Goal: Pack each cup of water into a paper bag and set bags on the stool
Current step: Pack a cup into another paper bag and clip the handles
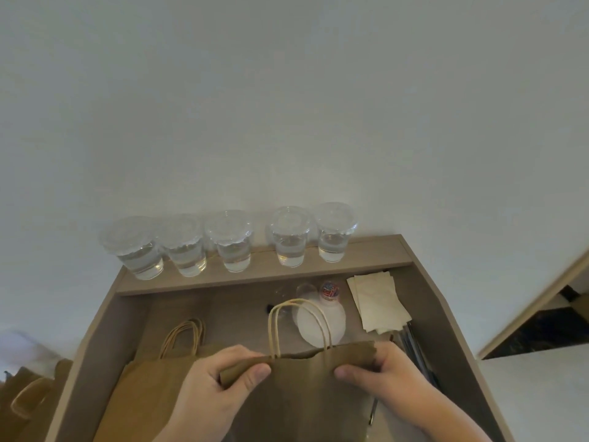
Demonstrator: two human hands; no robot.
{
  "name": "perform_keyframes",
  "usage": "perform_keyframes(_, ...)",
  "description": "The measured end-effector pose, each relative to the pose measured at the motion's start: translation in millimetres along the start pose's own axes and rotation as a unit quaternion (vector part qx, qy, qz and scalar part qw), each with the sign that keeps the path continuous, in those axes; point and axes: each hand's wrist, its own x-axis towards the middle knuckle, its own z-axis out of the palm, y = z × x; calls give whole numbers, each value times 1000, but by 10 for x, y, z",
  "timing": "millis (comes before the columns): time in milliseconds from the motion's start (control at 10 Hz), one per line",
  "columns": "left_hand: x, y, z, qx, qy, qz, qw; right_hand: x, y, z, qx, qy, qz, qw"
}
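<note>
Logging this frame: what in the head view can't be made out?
Head view:
paper bag: inside hidden by its own paper wall; bottom cut off by the lower edge.
brown bags at lower left: blurred, cut by the left edge; their support is unseen.
small jar: contents too blurred.
dark sticks: partly behind the right hand.

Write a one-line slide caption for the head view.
Left hand and right hand pinch the paper bag at its top; five lidded cups stand on the ledge.
</note>
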Motion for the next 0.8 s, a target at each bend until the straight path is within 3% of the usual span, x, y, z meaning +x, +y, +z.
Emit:
perform_keyframes(200, -7, 52, -73, 26, -11, -14, 999, 87, 48, -177, 118, -67, -25, 990)
perform_keyframes(300, 8, 78, -108, 35, -13, -11, 999, 419, 229, -319, 286, -6, 9, 958)
perform_keyframes(400, 2, 146, -160, 35, -31, 0, 999, 1029, 447, -343, -44, 156, 80, 984)
perform_keyframes(600, 52, 182, -286, 89, -105, -46, 989, 1844, 682, -383, -172, 237, 102, 951)
perform_keyframes(700, 241, 296, -221, 129, -229, -133, 956, 2037, 682, -391, -222, 261, 115, 933)
perform_keyframes(800, 361, 150, -99, 106, -283, -278, 912, 2171, 652, -421, -277, 263, 135, 914)
